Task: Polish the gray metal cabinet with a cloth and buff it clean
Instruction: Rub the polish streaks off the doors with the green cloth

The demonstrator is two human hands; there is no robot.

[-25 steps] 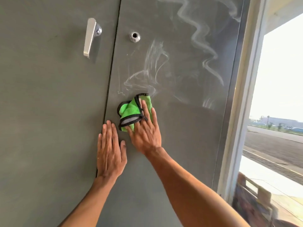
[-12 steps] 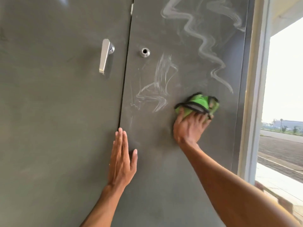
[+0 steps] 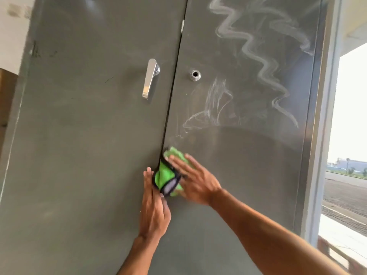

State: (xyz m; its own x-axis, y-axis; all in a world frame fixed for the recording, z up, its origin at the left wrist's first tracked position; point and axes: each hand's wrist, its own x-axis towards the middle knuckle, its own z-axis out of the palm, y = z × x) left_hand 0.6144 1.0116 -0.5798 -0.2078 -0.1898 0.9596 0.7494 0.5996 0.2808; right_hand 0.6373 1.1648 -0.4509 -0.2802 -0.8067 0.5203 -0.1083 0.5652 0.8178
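Cabinet (image 3: 79, 155) fills the view, gray and upright, its two doors meeting at a middle seam. A green cloth (image 3: 165, 175) lies on the right door just beside that seam, under the right hand (image 3: 195, 182), whose straight fingers press it flat; blur hides the thumb. The left hand (image 3: 154, 207) lies flat along the seam, fingers together, fingertips touching the cloth. Wiping looks partway done: white streaks (image 3: 256, 56) and a smudge (image 3: 215, 104) remain higher up, so the next stroke should climb to them. Half a second ago the cloth was near the door's right edge. It has swept back left, while the left hand kept its place.
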